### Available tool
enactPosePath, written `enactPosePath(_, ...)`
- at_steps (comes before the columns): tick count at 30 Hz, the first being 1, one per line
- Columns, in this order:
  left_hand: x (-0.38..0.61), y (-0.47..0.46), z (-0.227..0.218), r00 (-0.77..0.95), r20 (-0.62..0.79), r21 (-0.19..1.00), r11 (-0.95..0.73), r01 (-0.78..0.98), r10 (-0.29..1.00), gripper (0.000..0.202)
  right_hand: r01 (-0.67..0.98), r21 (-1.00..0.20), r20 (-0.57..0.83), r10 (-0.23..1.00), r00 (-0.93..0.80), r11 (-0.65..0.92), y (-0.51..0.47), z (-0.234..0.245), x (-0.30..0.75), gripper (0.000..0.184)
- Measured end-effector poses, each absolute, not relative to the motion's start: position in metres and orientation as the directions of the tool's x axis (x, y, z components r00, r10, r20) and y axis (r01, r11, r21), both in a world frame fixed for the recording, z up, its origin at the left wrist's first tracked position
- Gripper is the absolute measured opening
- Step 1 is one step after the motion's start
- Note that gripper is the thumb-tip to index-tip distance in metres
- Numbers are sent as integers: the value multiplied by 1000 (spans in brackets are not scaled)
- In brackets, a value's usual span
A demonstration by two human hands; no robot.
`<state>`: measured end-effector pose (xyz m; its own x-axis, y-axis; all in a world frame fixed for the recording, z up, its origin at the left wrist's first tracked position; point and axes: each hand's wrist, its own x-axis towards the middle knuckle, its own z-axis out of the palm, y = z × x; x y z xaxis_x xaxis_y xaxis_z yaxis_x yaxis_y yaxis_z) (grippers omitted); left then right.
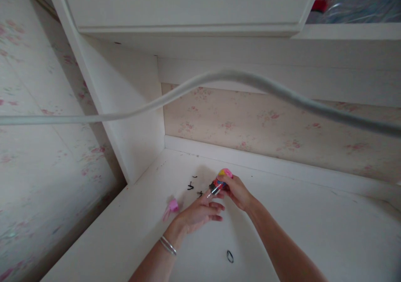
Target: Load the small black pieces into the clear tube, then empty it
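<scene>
Both hands are up over the white desk (313, 232), meeting just in front of the back wall. The right hand (237, 191) has its fingers curled round a little tube (218, 183), which is pink and yellow at the top, red and black lower down, with a pale tip pointing down to the left. It is a firm hold, clear of the desk, with the tube tilted. The left hand (200, 213) sits just below and beside it, palm turned inward and fingers loosely stretched to the right. Its thumb and forefinger reach up to the tube's pale tip, but whether they actually pinch it I can't tell, as it is too small and blurred. There are silver bangles (168, 245) on the left wrist. Down on the desk, a pink clip (171, 207) lies just left of the left hand. A few small black bits (190, 186) are scattered behind the hands, near the tube. A black hair tie (230, 256) lies alone between the two forearms, nearer the camera. A white cable (238, 78) swoops right across the view, close to the lens and well above the hands. Floral wallpaper (266, 127) backs the desk, and a white shelf (344, 31) overhead carries something red and something shiny, both blurred.
</scene>
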<state>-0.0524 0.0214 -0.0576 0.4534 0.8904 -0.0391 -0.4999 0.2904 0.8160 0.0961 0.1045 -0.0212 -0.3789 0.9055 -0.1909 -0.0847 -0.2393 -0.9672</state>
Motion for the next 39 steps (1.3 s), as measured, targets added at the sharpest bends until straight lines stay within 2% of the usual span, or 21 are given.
enactPosePath(7,-53,23,-60,449,-91,775,346,-529,889,56,-35,-977,-178,892,-416,-212,104,-20,91,20)
enactPosePath(15,-56,25,-59,453,-125,763,378,-524,882,58,-37,-980,-170,914,-367,-197,103,-17,93,23)
enactPosePath(22,-56,24,-64,473,-60,816,316,-484,879,39,-4,-980,-187,927,-324,-198,105,-13,99,23)
enactPosePath(27,-58,24,-64,528,-55,851,316,-419,848,50,-6,-981,-181,936,-301,-192,106,-15,104,24)
enactPosePath(33,-55,20,-63,536,-36,901,259,-347,843,74,-25,-986,-154,957,-247,-166,107,-14,106,23)
enactPosePath(39,-51,20,-59,450,-34,930,193,-313,892,69,-48,-979,-174,934,-312,-198,105,-13,103,21)
